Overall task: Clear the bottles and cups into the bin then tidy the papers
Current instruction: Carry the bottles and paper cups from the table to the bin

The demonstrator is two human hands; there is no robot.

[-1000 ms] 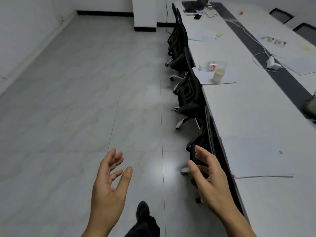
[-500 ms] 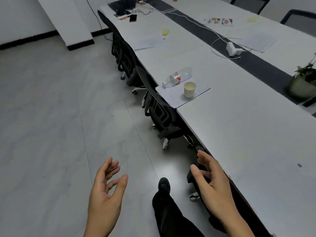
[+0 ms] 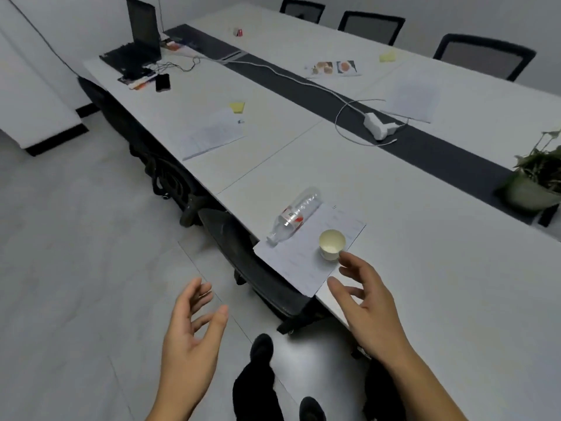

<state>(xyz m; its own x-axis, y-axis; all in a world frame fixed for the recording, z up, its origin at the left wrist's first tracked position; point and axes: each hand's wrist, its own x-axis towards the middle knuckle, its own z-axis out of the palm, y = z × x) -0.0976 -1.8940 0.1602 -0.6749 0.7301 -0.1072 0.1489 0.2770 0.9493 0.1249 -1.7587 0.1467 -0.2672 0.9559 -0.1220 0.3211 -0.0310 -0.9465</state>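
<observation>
A clear plastic bottle with a red label lies on its side on a sheet of paper at the near edge of the long white table. A cream paper cup stands upright on the same sheet. My right hand reaches over the table edge, fingers spread, fingertips just short of the cup and holding nothing. Above the floor hangs my left hand, fingers relaxed and empty. More papers lie farther along the table, and another sheet lies across the dark centre strip.
Black office chairs are tucked along the near table edge. A laptop, phone, yellow notes, white power strip with cable and potted plant sit on the table. My shoes stand on grey tile floor.
I have walked closer to the table and turned toward it. The bottle, cup and paper are now right ahead, and my right hand has moved over the table edge near the cup.
</observation>
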